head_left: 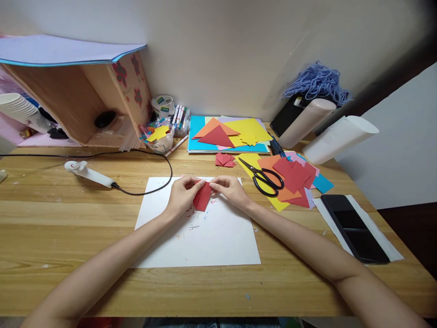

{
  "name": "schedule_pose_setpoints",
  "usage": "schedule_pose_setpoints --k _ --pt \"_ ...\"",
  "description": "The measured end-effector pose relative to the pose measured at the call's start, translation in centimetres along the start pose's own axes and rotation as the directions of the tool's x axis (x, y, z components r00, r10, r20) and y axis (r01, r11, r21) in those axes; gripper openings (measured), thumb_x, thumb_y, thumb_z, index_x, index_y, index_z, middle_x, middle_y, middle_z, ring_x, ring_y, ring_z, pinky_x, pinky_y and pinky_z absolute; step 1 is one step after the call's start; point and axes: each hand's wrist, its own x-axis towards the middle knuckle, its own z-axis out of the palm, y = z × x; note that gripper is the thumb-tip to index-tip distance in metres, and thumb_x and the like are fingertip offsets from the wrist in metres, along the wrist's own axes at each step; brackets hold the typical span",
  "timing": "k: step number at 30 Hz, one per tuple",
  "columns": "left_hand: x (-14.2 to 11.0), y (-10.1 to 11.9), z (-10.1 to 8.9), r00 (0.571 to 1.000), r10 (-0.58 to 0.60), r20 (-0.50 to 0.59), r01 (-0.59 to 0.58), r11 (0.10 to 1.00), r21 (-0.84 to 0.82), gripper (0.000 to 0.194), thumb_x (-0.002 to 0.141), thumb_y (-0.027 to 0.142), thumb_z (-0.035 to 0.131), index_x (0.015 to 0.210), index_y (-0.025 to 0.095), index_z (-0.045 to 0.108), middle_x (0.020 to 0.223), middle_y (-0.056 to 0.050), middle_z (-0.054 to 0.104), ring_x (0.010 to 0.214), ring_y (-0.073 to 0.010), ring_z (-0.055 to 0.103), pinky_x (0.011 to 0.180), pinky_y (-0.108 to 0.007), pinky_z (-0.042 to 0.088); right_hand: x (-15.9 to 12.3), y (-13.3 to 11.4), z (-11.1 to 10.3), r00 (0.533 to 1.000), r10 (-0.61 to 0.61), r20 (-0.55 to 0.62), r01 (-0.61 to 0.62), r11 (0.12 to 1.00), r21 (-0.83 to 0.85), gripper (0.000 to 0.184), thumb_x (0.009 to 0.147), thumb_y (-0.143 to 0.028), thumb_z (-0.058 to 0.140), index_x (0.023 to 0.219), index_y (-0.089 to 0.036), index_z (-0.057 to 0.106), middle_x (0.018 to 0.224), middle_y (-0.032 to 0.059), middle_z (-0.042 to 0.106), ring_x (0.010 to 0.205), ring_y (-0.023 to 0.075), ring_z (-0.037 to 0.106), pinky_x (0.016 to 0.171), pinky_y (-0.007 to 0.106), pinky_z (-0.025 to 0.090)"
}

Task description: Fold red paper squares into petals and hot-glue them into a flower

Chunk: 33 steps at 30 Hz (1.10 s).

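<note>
A small piece of red paper (202,198) is pinched between both hands over a white sheet of paper (218,241). My left hand (182,195) grips its upper left edge between thumb and fingers. At its upper right corner my right hand (231,190) holds it the same way. Whether the red paper is folded in layers I cannot tell. Tiny coloured marks or scraps dot the white sheet beneath. Just beyond the right hand lies a small heap of red cut pieces (225,160).
Black-handled scissors (268,180) lie on coloured paper scraps (295,175) to the right, with a phone (353,228) nearer me. A corded white glue gun (89,174) is at the left. Behind stand stacked coloured sheets (196,145), a tub of scraps (163,145) and a wooden box (131,95).
</note>
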Motion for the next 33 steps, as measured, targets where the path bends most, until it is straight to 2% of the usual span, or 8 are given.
schedule_pose_setpoints --k 5,9,18,22,25,28,30,33 --pt "-0.5 0.2 0.0 0.996 -0.01 0.085 0.009 1.0 0.014 0.025 0.069 0.038 0.061 0.071 0.013 0.062 0.069 -0.005 0.064 0.062 -0.0151 0.059 0.059 -0.026 0.047 -0.1 0.6 -0.2 0.994 -0.084 -0.068 0.08 0.995 -0.064 0.021 0.069 -0.035 0.063 0.072 -0.014 0.063 0.069 0.0031 0.064 0.063 0.0125 0.058 0.06 0.024 0.047" --pt "-0.9 0.6 0.1 0.992 0.039 0.116 -0.046 0.998 0.054 0.021 0.071 0.035 0.059 0.07 0.013 0.061 0.069 -0.005 0.063 0.063 -0.0148 0.059 0.06 -0.026 0.048 -0.2 0.7 -0.2 0.992 -0.116 -0.047 0.112 0.989 -0.096 0.017 0.069 -0.031 0.063 0.07 -0.014 0.062 0.069 0.0035 0.064 0.063 0.0126 0.058 0.059 0.024 0.046" --pt "-0.6 0.3 0.1 0.991 0.02 0.131 -0.019 1.0 -0.01 0.02 0.071 0.033 0.06 0.066 0.014 0.059 0.064 -0.003 0.061 0.059 -0.0128 0.056 0.057 -0.024 0.045 0.1 0.6 -0.4 0.997 -0.07 -0.026 0.067 0.994 -0.081 0.017 0.069 -0.03 0.061 0.071 -0.014 0.065 0.067 0.0038 0.065 0.063 0.0136 0.059 0.059 0.024 0.047" --pt "-0.3 0.0 -0.1 0.991 -0.003 0.137 0.01 0.999 -0.05 0.022 0.069 0.035 0.061 0.066 0.014 0.06 0.064 -0.002 0.061 0.059 -0.0126 0.056 0.059 -0.024 0.046 0.2 0.7 -0.6 0.999 -0.046 -0.028 0.044 0.997 -0.071 0.022 0.072 -0.032 0.057 0.076 -0.013 0.067 0.064 0.0027 0.064 0.055 0.0112 0.056 0.053 0.023 0.045" --pt "0.0 -0.1 -0.3 0.992 -0.031 0.119 0.043 0.994 -0.098 0.025 0.068 0.037 0.063 0.067 0.013 0.06 0.067 -0.004 0.062 0.062 -0.0142 0.058 0.062 -0.027 0.048 0.3 0.7 -0.9 0.996 -0.05 -0.076 0.045 0.997 -0.066 0.026 0.074 -0.036 0.055 0.077 -0.012 0.067 0.059 0.0021 0.061 0.05 0.01 0.052 0.048 0.022 0.043" --pt "0.2 -0.2 -0.5 0.995 -0.082 0.052 0.089 0.984 -0.157 0.03 0.066 0.04 0.064 0.073 0.012 0.061 0.075 -0.007 0.064 0.067 -0.0162 0.06 0.066 -0.03 0.05 0.3 0.7 -1.0 0.993 -0.06 -0.102 0.059 0.998 -0.017 0.033 0.078 -0.04 0.051 0.081 -0.012 0.067 0.067 0.0052 0.064 0.051 0.0105 0.054 0.046 0.022 0.042" --pt "0.3 -0.1 -0.5 0.992 -0.122 -0.012 0.117 0.974 -0.194 0.033 0.066 0.041 0.065 0.077 0.011 0.061 0.075 -0.007 0.065 0.068 -0.0165 0.061 0.068 -0.031 0.051 0.1 0.6 -0.8 0.996 -0.055 -0.067 0.055 0.998 -0.003 0.033 0.077 -0.041 0.051 0.087 -0.013 0.065 0.074 0.0063 0.066 0.056 0.0113 0.057 0.048 0.022 0.044" --pt "0.4 0.0 -0.4 0.983 -0.168 -0.074 0.141 0.949 -0.282 0.034 0.065 0.041 0.065 0.078 0.011 0.058 0.072 -0.006 0.065 0.067 -0.0163 0.062 0.069 -0.033 0.052 -0.3 0.4 -0.2 0.999 -0.02 0.049 0.02 1.0 -0.012 0.033 0.07 -0.038 0.063 0.092 -0.014 0.062 0.078 0.0051 0.066 0.059 0.0114 0.058 0.052 0.022 0.046"
